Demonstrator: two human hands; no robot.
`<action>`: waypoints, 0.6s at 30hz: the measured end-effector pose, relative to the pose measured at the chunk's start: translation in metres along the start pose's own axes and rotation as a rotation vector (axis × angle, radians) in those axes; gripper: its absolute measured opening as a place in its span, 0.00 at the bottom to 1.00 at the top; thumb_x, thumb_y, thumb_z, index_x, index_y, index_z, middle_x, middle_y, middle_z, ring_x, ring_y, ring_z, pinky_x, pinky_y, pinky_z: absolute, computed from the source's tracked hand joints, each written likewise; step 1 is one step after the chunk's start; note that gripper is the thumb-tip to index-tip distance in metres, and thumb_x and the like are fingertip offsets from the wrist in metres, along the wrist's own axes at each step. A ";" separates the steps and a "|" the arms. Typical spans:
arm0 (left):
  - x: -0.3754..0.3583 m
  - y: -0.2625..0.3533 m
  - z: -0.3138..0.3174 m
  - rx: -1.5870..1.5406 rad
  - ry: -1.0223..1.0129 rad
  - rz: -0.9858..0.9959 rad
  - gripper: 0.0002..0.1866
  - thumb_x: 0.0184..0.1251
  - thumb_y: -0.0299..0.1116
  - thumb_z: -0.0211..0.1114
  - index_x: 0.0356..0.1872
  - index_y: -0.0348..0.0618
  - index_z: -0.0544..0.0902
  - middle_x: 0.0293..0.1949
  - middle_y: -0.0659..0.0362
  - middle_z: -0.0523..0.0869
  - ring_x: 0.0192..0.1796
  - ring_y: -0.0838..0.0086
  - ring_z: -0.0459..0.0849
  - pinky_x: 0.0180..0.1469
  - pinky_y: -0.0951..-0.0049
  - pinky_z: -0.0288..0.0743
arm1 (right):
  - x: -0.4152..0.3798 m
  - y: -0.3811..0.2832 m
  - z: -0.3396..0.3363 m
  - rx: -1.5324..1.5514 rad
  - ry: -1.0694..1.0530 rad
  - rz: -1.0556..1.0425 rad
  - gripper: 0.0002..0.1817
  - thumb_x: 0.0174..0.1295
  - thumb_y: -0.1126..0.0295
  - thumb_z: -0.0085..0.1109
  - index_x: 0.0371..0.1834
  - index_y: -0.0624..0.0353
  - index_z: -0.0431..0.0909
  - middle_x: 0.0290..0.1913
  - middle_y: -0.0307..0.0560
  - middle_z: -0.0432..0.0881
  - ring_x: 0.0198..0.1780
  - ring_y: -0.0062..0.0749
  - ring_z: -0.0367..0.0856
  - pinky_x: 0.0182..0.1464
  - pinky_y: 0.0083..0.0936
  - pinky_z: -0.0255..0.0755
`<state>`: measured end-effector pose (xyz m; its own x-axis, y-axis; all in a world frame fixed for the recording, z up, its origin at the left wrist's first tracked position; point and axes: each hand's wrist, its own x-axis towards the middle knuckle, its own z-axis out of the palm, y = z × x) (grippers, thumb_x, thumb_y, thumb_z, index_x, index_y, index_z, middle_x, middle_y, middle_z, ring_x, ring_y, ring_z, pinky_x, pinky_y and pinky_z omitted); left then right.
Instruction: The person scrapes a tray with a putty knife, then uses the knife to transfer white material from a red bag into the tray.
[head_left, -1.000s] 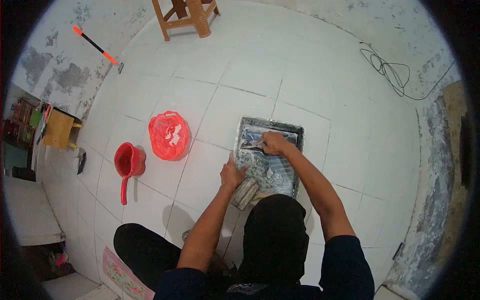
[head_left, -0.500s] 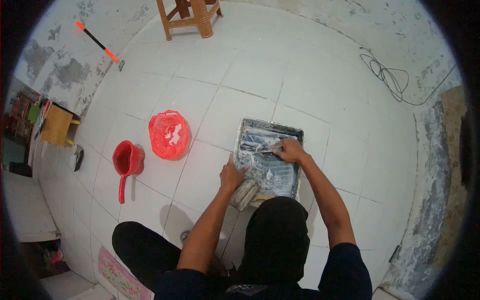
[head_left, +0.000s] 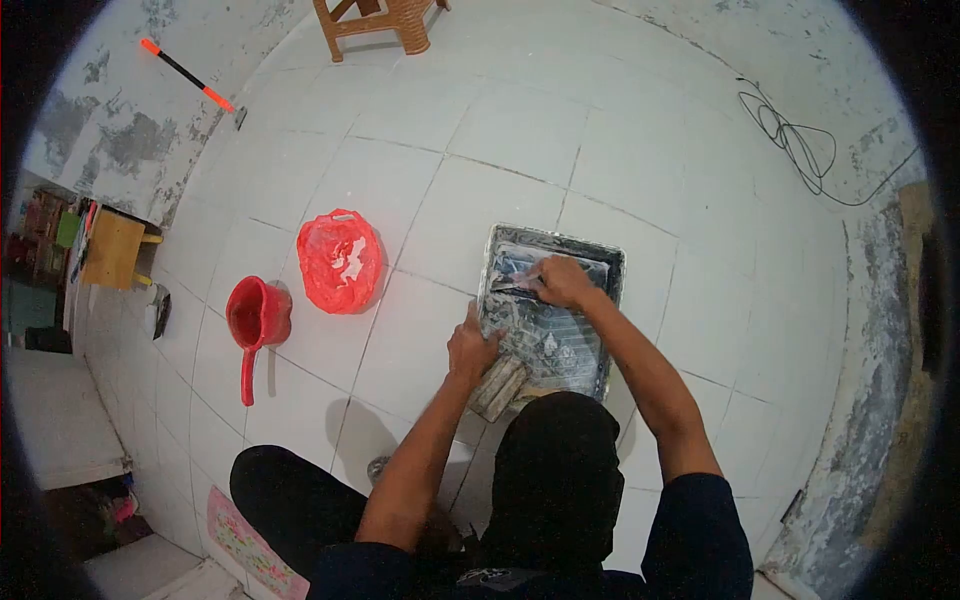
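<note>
A dark ridged paint tray (head_left: 618,320), smeared with white residue, lies on the floor in front of me. My left hand (head_left: 472,348) is closed around its left rim. Inside the upper part of the tray, my right hand (head_left: 562,282) grips a scraper (head_left: 514,284) with its blade pointing left; fingers hide part of the handle. Below my left hand, a grey, streaked blocky piece (head_left: 497,388) rests at the tray's lower left corner. My head partly covers the tray's near end.
Left of the tray sit a red plastic bag (head_left: 318,270) with white material in it and a red dipper (head_left: 258,318). An orange-and-black long-handled tool (head_left: 185,72) leans on the wall. A brown stool (head_left: 405,25) and coiled cable (head_left: 800,150) lie farther off.
My right hand and the scraper have moved slightly left and up within the tray. My left hand keeps its hold on the rim. The whole view has shifted slightly.
</note>
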<state>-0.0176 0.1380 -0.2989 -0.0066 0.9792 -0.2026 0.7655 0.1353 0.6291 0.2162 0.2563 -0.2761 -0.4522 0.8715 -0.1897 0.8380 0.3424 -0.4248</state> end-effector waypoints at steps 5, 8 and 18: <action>-0.002 0.008 -0.008 -0.029 -0.010 -0.002 0.47 0.58 0.50 0.76 0.74 0.39 0.64 0.49 0.39 0.87 0.51 0.41 0.85 0.52 0.46 0.78 | -0.027 -0.021 0.012 0.034 0.188 0.070 0.18 0.65 0.52 0.63 0.43 0.56 0.89 0.36 0.61 0.86 0.41 0.61 0.85 0.46 0.53 0.78; -0.002 0.008 -0.008 -0.069 0.005 -0.003 0.47 0.58 0.50 0.76 0.74 0.40 0.64 0.49 0.41 0.87 0.51 0.42 0.85 0.53 0.47 0.78 | -0.050 -0.049 0.003 0.100 0.249 0.205 0.17 0.68 0.53 0.62 0.49 0.51 0.90 0.35 0.60 0.87 0.39 0.60 0.86 0.44 0.52 0.78; -0.002 0.009 -0.006 0.022 -0.006 -0.033 0.48 0.60 0.51 0.75 0.76 0.40 0.62 0.56 0.39 0.84 0.58 0.43 0.82 0.60 0.49 0.75 | -0.178 -0.088 -0.002 0.493 0.386 0.444 0.23 0.71 0.53 0.61 0.52 0.63 0.87 0.41 0.65 0.88 0.38 0.54 0.88 0.45 0.41 0.79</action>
<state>-0.0142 0.1381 -0.2885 -0.0277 0.9734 -0.2276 0.7787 0.1637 0.6056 0.2237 0.0718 -0.2028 0.1100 0.9825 -0.1505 0.6419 -0.1858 -0.7439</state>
